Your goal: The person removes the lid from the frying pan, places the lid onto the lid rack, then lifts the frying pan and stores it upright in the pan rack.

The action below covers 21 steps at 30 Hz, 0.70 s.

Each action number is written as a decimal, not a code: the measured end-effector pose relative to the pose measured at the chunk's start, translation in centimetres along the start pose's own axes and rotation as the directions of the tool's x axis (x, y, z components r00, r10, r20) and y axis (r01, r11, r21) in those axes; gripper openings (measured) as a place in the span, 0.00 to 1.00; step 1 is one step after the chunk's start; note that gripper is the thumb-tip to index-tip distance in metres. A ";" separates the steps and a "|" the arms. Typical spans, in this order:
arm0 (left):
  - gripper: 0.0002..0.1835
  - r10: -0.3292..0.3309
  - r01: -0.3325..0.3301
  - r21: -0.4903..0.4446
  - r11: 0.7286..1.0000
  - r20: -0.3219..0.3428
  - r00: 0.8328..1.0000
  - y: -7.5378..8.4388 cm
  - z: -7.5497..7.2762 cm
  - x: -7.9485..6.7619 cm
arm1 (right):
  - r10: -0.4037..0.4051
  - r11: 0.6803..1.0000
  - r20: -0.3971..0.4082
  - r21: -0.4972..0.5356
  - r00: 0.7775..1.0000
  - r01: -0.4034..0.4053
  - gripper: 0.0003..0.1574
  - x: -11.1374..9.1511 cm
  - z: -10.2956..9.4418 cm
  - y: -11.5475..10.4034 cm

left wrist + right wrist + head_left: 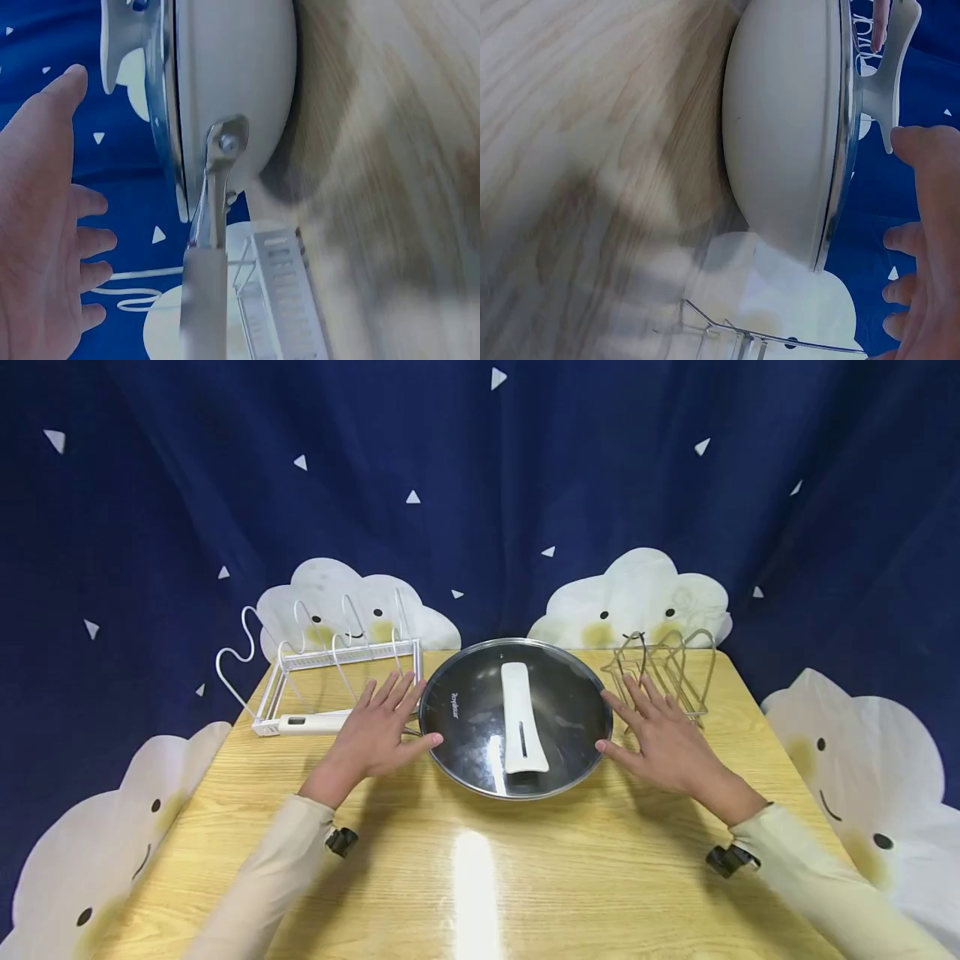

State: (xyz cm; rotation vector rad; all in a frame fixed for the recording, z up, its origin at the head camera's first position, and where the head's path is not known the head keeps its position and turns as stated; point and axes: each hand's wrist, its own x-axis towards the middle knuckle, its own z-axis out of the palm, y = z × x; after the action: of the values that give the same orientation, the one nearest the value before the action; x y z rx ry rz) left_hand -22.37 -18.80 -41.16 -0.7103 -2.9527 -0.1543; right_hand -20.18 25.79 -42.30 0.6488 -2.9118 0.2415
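Observation:
A white wok (240,75) stands on the wooden table, covered by a dark glass lid (468,685) with a long white grip (516,710) on top. The wok's white handle (318,722) points left, beneath my left hand (378,731). That hand is spread with the fingers straight, its thumb over the lid's left rim in the head view. My right hand (663,743) is likewise spread at the lid's right side, thumb and index finger toward the rim. In the left and right wrist views, both palms hold nothing.
A white wire rack (360,653) sits at the back left, next to the wok handle. At the back right, a bronze wire rack (705,689) stands partly behind the right hand. A dark blue curtain (480,460) with clouds hangs behind the table (570,860).

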 end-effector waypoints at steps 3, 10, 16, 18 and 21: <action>0.51 0.006 -0.006 0.014 1.000 0.007 1.000 -0.6 -0.6 -0.1 | -0.014 1.000 0.008 -0.011 1.000 0.014 0.52 0.2 -0.7 0.2; 0.48 0.055 -0.055 0.073 0.996 0.000 0.999 -2.6 -2.2 -0.5 | -0.062 0.998 -0.007 0.030 0.998 0.062 0.52 0.9 -2.3 0.5; 0.42 0.080 -0.079 0.085 0.993 -0.005 0.997 -4.6 -3.5 -1.4 | -0.043 0.980 0.026 0.198 0.999 0.037 0.52 1.8 -3.7 -0.1; 0.41 0.078 -0.078 0.074 0.994 -0.004 0.997 -5.2 -3.9 -1.7 | -0.040 0.970 0.037 0.242 0.999 0.030 0.50 2.2 -4.0 -0.5; 0.40 0.073 -0.073 0.054 0.996 0.004 0.997 -6.1 -4.4 -1.9 | -0.037 0.953 0.044 0.303 0.998 0.022 0.48 2.7 -4.4 -1.2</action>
State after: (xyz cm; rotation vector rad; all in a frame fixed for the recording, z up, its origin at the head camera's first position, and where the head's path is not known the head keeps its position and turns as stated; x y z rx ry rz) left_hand -23.12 -25.58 -37.54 -0.8105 -2.9153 -0.0676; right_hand -21.58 24.50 -37.38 0.7501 -2.9345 0.6882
